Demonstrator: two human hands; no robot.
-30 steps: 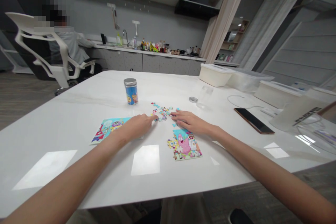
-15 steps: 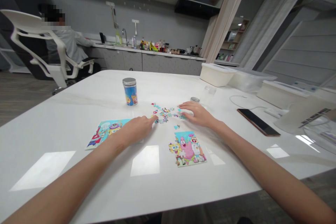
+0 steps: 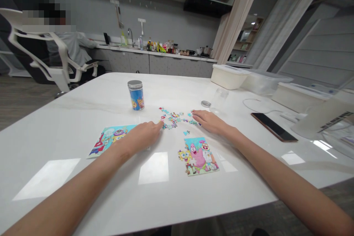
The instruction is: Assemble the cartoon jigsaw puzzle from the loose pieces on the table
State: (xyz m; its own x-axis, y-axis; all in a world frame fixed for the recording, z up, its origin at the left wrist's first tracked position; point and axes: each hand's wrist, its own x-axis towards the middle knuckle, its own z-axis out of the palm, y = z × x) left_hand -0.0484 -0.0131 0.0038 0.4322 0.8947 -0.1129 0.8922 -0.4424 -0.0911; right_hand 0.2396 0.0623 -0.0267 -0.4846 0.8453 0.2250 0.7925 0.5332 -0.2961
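Note:
A loose pile of jigsaw pieces (image 3: pixel 174 118) lies mid-table. My left hand (image 3: pixel 148 134) is at the pile's left edge, fingers curled together with the tips down by the pieces; what they hold, if anything, is hidden. At the pile's right side my right hand (image 3: pixel 209 121) rests low, fingers stretched out, tips touching or just over pieces. Nearer me lies a partly joined jigsaw puzzle (image 3: pixel 197 156) with cartoon figures, its left edge uneven. One small piece cluster (image 3: pixel 186 132) sits just above it. Partly under my left forearm is a cartoon picture sheet (image 3: pixel 106 140).
A jar with a metal lid (image 3: pixel 136 95) stands behind the pile. At right are a loose lid (image 3: pixel 205 103), a clear jar (image 3: pixel 220 99), a phone (image 3: pixel 273 127), a cable and storage boxes (image 3: pixel 229 77). A person sits in a white chair (image 3: pixel 62 59) at far left.
My right hand has shifted slightly right, its fingers drawn closer together, uncovering pieces at the pile's right side. My left hand has barely moved. The view has shifted a little.

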